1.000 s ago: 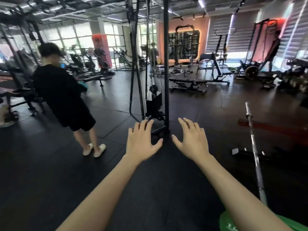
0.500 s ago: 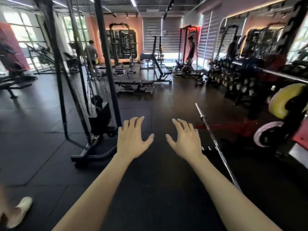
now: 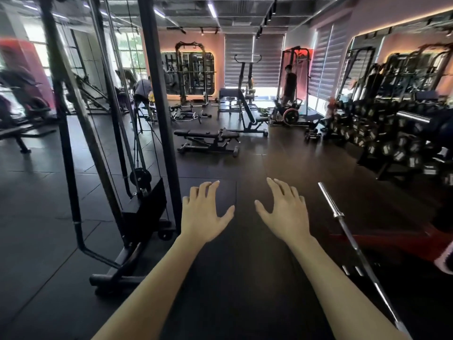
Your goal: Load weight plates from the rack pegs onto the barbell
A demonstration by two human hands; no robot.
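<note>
A bare steel barbell (image 3: 343, 224) lies on the dark floor to my right, its near sleeve end pointing away from me. My left hand (image 3: 203, 214) and my right hand (image 3: 284, 212) are stretched out in front of me, palms down, fingers spread, holding nothing. The right hand hangs a little left of the bar's sleeve, not touching it. A pale plate edge (image 3: 445, 262) shows at the far right border, above a red rack base (image 3: 392, 241). A chrome peg or bar end (image 3: 413, 117) sticks out at the right.
A black cable machine frame (image 3: 157, 114) with its weight stack (image 3: 144, 212) stands close on my left. A dumbbell rack (image 3: 382, 141) fills the right side. Benches (image 3: 208, 139) stand farther ahead. People are at the back of the room.
My view has swung right and then slightly back left: the person in black on the left is gone, the yellow and white plates slid almost out at the right. Both hands stayed spread.
</note>
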